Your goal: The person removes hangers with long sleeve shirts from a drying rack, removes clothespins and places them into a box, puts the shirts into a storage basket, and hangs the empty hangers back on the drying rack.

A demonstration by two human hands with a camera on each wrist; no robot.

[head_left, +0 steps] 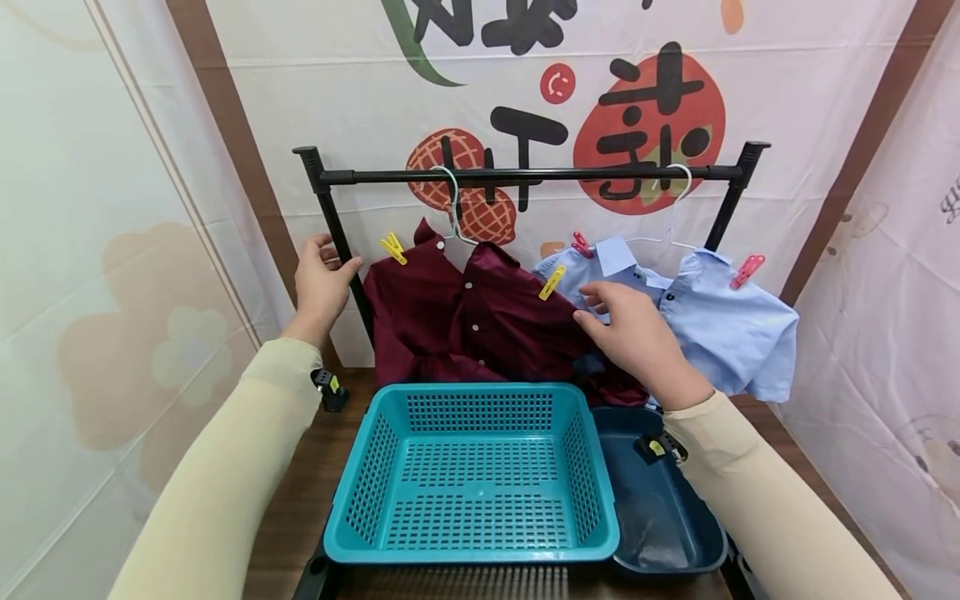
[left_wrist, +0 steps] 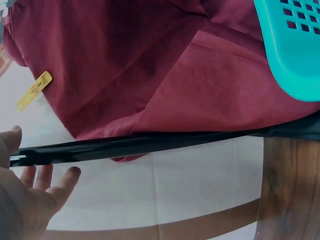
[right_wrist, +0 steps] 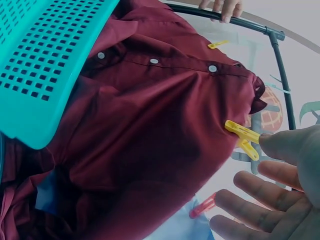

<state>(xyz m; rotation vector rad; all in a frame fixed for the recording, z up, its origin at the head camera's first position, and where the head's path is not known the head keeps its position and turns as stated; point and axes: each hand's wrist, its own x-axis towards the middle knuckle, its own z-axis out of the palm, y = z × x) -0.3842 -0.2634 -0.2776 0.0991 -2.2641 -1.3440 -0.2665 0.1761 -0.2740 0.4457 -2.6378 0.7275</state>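
A maroon shirt [head_left: 427, 304] hangs on a pale hanger [head_left: 455, 208] from a black rack [head_left: 525, 175], with a yellow clothespin [head_left: 393, 248] at one shoulder and another yellow clothespin [head_left: 552, 282] at the other. My left hand [head_left: 322, 279] is at the rack's left post [left_wrist: 110, 147], thumb on one side and loosely bent fingers on the other; whether it touches the post is hard to tell. Beside the second clothespin, my right hand [head_left: 637, 333] has its fingers spread, holding nothing. Its thumb [right_wrist: 282, 145] is close to that clothespin's end.
A light blue shirt [head_left: 735, 325] hangs at the right with two pink clothespins, one [head_left: 747, 271] at its outer shoulder. In front stands a turquoise basket [head_left: 480, 557], beside a dark blue basin [head_left: 660, 517] on the wooden table [head_left: 288, 492]. A printed curtain [head_left: 300, 75] hangs behind.
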